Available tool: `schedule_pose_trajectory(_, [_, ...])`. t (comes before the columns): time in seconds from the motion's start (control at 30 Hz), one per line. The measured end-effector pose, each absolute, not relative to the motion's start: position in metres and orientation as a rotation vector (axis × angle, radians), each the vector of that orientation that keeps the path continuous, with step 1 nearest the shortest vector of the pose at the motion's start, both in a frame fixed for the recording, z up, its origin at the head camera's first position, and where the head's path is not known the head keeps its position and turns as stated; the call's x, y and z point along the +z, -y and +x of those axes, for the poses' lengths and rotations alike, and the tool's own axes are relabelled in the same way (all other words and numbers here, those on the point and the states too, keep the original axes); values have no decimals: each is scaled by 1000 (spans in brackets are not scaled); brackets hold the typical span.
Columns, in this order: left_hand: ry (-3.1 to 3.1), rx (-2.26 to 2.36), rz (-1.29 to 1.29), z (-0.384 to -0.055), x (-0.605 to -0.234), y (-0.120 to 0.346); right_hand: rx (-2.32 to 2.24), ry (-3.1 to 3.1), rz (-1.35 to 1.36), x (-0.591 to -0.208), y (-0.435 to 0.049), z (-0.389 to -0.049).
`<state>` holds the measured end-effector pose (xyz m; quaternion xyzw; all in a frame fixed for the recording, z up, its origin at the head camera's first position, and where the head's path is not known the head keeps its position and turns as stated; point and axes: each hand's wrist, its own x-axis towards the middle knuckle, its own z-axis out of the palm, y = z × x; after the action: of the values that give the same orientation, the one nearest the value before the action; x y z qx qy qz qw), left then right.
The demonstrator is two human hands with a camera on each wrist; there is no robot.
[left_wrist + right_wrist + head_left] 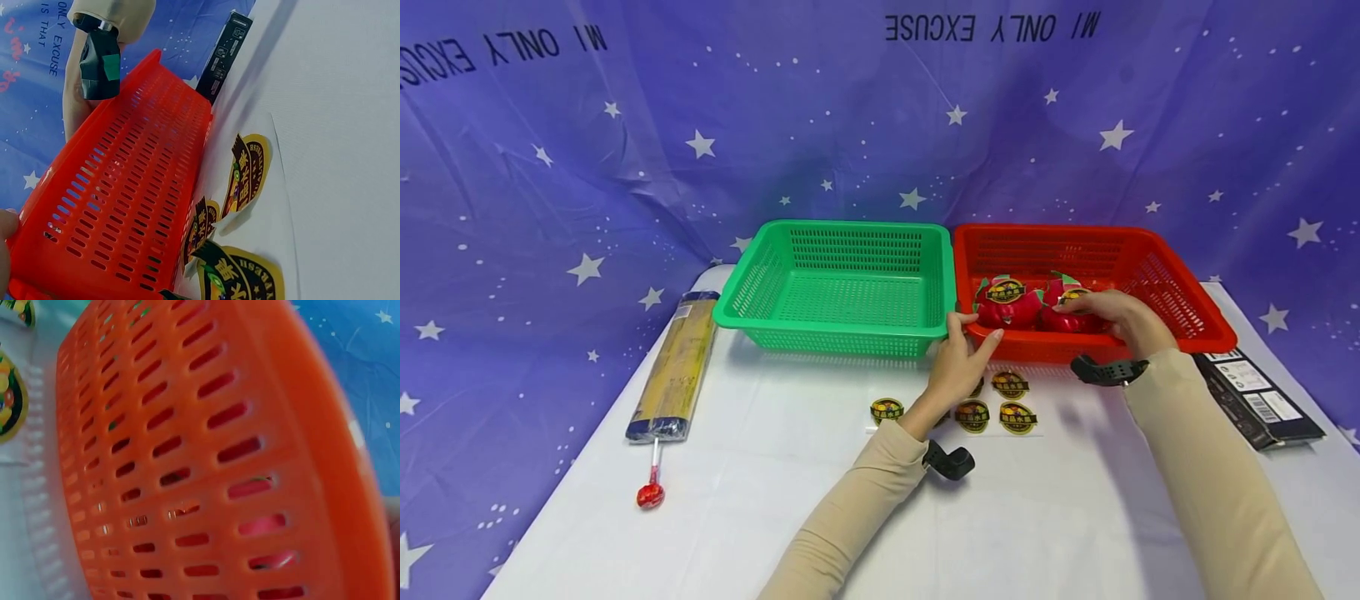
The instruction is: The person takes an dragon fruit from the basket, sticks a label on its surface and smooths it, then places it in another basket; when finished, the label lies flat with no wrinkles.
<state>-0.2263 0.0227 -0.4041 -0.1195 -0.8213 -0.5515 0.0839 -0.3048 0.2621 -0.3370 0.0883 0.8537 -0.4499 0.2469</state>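
Note:
In the head view, two glossy red dragon fruits with green tips lie in the red basket (1157, 337). The left dragon fruit (1018, 312) bears a black-and-gold oval label. My right hand (1123, 317) reaches over the basket's near rim, its curved fingers on the other labelled dragon fruit (1067, 322). My left hand (958, 362) rests at the basket's near left corner, forefinger at the rim and thumb spread outward. Several oval stickers (1017, 418) on a white sheet lie below it; some edges lift in the left wrist view. The basket wall (187, 450) hides my right fingers in the right wrist view.
A green basket (835, 332) adjoins the red one on the left. Farther left lie a long yellow pack (673, 367) with dark blue ends and a red lollipop (651, 493). A black box (1262, 404) lies at right. A starry purple cloth (850, 108) hangs behind.

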Motion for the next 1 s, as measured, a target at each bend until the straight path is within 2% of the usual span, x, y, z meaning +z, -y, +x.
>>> schedule_pose_trajectory(0.37, [2445, -1653, -368, -226, -403, -23, -924, -2416, 109, -331, -260, -305])
schedule_pose_trajectory(0.63, [2458, -1641, -358, -227, -402, -24, -881, -2516, -34, -321, -255, -303])
schedule_pose_trajectory(0.8, [2467, -1623, -358, -227, -401, -24, -923, -2579, -59, -313, -250, -295])
schedule_pose_trajectory(1.0, [2529, -1554, -342, -223, -397, -21, -932, -2810, -160, -311, -239, -270])
